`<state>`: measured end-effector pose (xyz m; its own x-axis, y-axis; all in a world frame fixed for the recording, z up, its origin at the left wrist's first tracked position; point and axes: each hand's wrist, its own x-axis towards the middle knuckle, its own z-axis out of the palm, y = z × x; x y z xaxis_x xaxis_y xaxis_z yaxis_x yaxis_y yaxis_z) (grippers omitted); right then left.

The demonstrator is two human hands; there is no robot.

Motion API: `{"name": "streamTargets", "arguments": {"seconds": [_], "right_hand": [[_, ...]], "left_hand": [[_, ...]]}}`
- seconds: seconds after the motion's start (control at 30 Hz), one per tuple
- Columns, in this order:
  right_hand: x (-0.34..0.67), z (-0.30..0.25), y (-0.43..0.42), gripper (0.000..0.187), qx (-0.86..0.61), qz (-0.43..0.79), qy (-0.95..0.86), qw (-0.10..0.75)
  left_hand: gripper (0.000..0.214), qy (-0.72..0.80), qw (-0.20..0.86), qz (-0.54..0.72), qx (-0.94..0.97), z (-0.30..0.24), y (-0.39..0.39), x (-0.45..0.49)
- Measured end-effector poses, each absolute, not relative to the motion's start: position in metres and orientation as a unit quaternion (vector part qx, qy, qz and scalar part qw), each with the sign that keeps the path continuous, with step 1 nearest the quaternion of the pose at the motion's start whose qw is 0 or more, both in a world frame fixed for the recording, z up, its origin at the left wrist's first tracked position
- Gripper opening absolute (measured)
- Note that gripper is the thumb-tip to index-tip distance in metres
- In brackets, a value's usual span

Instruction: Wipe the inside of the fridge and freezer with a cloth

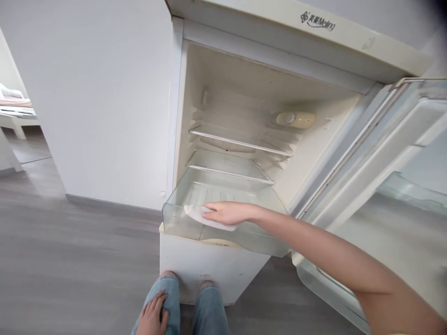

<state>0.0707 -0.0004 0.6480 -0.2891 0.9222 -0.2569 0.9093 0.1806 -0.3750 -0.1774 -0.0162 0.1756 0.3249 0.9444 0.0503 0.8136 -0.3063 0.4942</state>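
Note:
My right hand [228,212] is closed on a white cloth [197,213] at the front wall of a clear plastic drawer [178,216]. The drawer is pulled partly out of the refrigerator [226,88], and the cloth hangs over or lies against its front edge; which of the two I cannot tell. Resting on my left knee, which is in light blue jeans [171,291], my left hand [153,314] holds nothing and has its fingers stretched out.
The refrigerator door [394,153] stands wide at the right, with clear bins on its inside. Two glass shelves, the upper one [240,143] among them, sit above the drawer. A lower white door [209,265] is in front of my knees. A grey wall [115,102] rises at the left.

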Motion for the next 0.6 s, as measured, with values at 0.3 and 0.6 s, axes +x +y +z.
{"name": "streamTargets", "arguments": {"seconds": [0.3,0.6], "right_hand": [[0.003,0.585,0.021,0.025,-0.544,-0.101,-0.824,0.122],[0.075,0.572,-0.043,0.023,-0.567,-0.146,-0.798,0.141]], "left_hand": [[0.044,0.548,0.185,0.145,0.803,0.170,-0.013,-0.180],[0.046,0.550,0.193,0.129,0.802,0.166,-0.010,-0.180]]}}
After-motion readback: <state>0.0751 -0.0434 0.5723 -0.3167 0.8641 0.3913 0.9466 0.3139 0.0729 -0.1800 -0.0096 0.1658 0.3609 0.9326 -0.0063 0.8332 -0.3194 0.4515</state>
